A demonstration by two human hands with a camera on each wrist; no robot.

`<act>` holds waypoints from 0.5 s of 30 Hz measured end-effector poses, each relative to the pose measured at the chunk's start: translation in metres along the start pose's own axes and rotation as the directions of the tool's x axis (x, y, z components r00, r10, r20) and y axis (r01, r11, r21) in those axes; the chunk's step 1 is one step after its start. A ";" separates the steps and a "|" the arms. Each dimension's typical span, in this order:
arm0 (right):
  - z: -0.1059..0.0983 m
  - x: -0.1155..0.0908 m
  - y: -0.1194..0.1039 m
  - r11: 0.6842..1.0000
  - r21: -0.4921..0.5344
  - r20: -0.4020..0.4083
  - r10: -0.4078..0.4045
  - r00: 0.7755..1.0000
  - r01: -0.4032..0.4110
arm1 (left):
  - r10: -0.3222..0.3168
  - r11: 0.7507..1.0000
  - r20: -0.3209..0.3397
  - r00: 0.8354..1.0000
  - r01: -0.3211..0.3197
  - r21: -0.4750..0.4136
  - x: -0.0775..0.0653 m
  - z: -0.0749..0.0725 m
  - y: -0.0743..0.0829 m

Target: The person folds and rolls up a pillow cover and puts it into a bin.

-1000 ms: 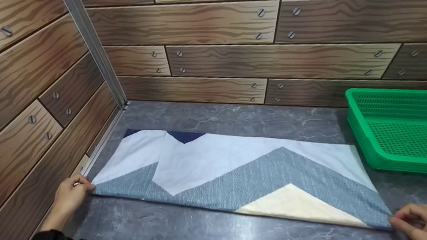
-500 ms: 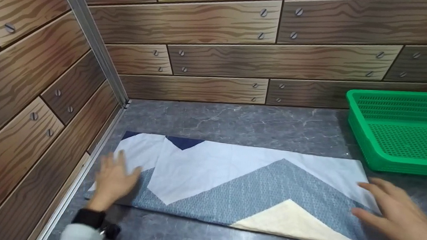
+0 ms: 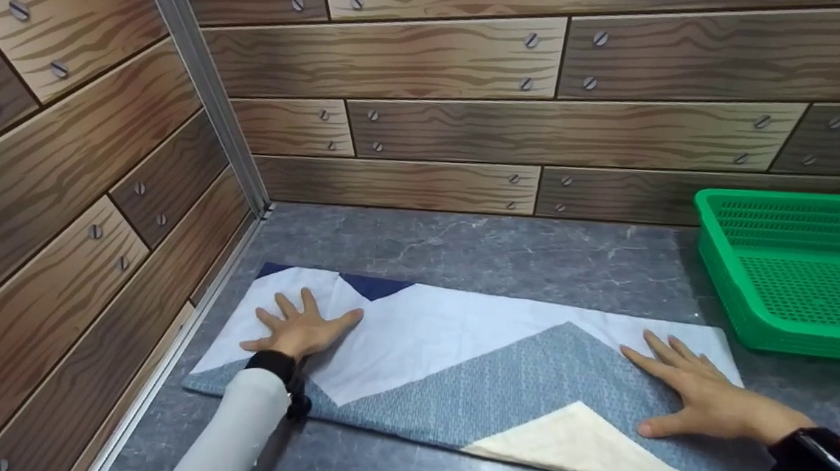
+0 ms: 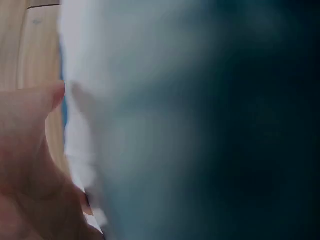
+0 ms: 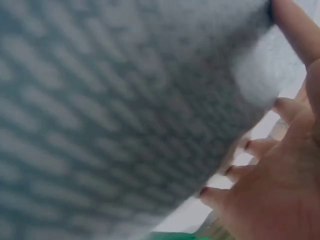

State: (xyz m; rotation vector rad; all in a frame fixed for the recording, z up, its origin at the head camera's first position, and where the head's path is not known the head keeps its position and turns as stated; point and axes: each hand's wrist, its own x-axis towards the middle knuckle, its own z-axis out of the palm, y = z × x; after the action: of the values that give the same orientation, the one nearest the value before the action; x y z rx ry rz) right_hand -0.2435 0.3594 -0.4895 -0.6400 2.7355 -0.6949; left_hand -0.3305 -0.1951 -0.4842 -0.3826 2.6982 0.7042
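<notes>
Right now both hands lie flat on the folded cloth (image 3: 469, 372), fingers straight and spread, nothing gripped. Left hand (image 3: 300, 328) presses the white patch near the cloth's left end, w/ a light sleeve (image 3: 229, 429) and a dark wrist strap behind it. Right hand (image 3: 705, 392) rests palm down on the grey-blue patch near the right end, a black wrist device (image 3: 814, 470) behind it. Hands are well apart, one at each end. Cloth lies as a long strip on the grey marble-look counter (image 3: 463, 250), its left end near the wood-look side wall (image 3: 61, 188); it has white, grey-blue, cream and navy patches. Green perforated basket (image 3: 794, 273) sits on the counter just beyond the cloth's far right corner. Wrist views are too blurred to add much: skin close against fabric.
</notes>
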 end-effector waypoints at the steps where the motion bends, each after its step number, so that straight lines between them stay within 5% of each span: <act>1: 0.001 0.000 0.002 1.000 0.019 0.009 -0.005 1.000 0.005 | 0.000 1.000 0.002 1.000 0.000 0.003 0.001 0.002 0.000; 15: 0.000 0.000 0.000 0.998 0.055 0.057 0.014 0.998 -0.017 | -0.053 0.998 0.046 0.998 0.050 0.048 0.051 0.024 -0.016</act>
State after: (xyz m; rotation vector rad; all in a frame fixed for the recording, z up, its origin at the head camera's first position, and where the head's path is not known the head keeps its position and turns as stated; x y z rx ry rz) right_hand -0.2435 0.3593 -0.4898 -0.6160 2.6566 -0.7350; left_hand -0.3661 -0.2053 -0.5295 -0.4171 2.6452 0.6265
